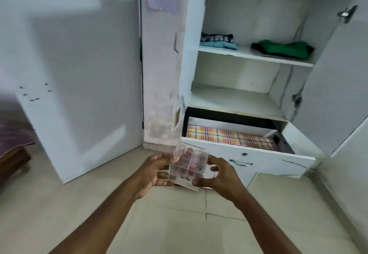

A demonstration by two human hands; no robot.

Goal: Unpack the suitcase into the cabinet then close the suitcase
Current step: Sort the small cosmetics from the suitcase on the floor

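Note:
I hold a clear plastic box [189, 164] with small reddish items inside, in front of the white cabinet [235, 102]. My left hand [154, 171] grips its left side and my right hand [216, 171] grips its right side. The box hangs just before the front of the open drawer [258, 158], which is lined with a checked orange cloth [229, 136]. On the upper shelf lie a folded dark and teal pile of clothes [218, 40] and a green and black garment [282, 48]. The suitcase is not in view.
The cabinet's left door [79, 78] stands open to the left and the right door [338, 86] to the right. The middle shelf [235, 100] is bare. A bed corner with a purple cover [14, 140] is at the far left. Tiled floor lies below.

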